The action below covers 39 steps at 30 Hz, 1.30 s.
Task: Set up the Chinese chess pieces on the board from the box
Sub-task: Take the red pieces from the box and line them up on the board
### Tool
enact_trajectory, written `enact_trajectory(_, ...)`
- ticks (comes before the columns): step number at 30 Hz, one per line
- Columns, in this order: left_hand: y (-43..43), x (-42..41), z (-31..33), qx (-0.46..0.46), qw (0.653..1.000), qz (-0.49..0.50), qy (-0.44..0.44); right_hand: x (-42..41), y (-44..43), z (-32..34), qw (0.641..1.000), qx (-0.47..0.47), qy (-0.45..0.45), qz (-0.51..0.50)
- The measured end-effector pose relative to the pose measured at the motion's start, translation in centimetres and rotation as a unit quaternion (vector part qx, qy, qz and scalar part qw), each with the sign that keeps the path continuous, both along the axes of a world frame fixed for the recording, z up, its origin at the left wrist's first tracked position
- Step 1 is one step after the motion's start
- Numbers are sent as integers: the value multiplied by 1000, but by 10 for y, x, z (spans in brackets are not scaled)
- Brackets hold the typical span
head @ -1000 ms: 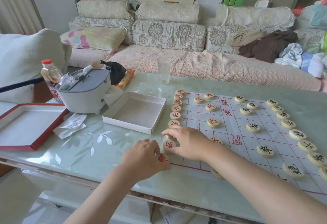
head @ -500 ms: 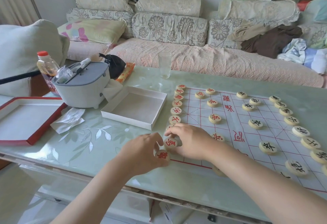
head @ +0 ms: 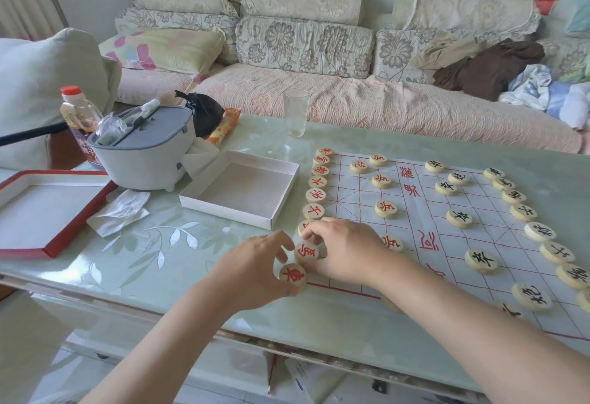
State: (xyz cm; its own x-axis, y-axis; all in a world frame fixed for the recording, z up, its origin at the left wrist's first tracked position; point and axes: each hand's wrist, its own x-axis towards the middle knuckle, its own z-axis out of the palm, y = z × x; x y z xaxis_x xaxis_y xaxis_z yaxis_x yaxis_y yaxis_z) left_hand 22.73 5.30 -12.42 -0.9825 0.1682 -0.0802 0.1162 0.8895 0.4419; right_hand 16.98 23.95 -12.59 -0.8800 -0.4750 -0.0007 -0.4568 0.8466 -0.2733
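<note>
A person sits at a glass-topped desk (head: 143, 253) with a paper Chinese chess board (head: 357, 202) spread over its right part. The red back row (head: 315, 195) runs down the board's left edge and the black back row (head: 539, 231) down its right edge, with soldiers and cannons standing between them, so the setup looks nearly done.

Both hands work at the board's near left corner, probably because the last two spots of the red row are there. The left hand (head: 255, 264) has its grip narrowed around the red chariot piece (head: 292, 275), thumb under its near edge and a finger curled over the top, holding it on the corner point. The right hand (head: 346, 250) reaches in from the board side, its fingertips (head: 308, 233) curled onto the far edge of the red horse piece (head: 306, 252), which lies just beside the chariot, one spot up the row.

The white box (head: 277, 212) sits just left of the board, and no pieces show inside it.
</note>
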Motion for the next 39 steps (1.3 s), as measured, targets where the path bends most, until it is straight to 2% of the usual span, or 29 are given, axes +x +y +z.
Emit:
enact_trajectory(15,0,0,-4,-6,1000,-6,-19,1,4,2,1000,-6,-28,-11)
enact_trajectory(39,2,-2,-7,-2,1000,-25,-9,-1,2,-2,1000,19,-18,5)
